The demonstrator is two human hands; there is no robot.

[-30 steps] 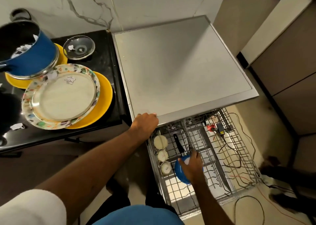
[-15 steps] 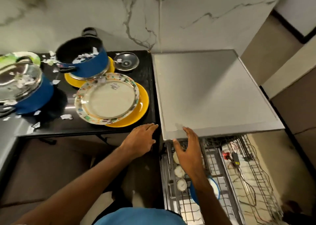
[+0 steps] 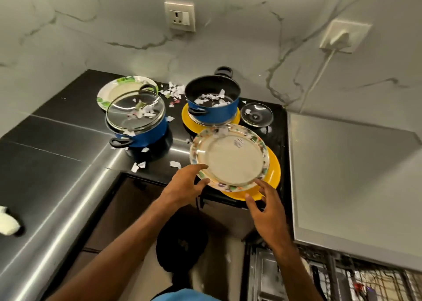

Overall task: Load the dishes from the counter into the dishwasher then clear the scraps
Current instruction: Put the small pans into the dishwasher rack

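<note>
Your right hand (image 3: 267,211) has left the dishwasher (image 3: 354,175); it and your left hand (image 3: 182,186) now flank the floral plate (image 3: 230,156), fingers spread, gripping nothing. The plate lies atop a yellow plate (image 3: 274,172) on the counter (image 3: 68,140).

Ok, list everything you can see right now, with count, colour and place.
floral plate: one, white, multicoloured rim, atop a yellow plate, counter front.
yellow plates: two, under floral plate and under open pot.
blue pots: two, open one at back, lidded one left.
glass lids: two, clear, on left pot; beside open pot.
green-rimmed plate: one, white, behind lidded pot.
paper scraps: many, white, across counter, lid, open pot.
dishwasher: one, silver, right; rack pulled out.
wall sockets: two, white, back wall.
hands: left hand, right hand, open, at floral plate's near rim.
</note>
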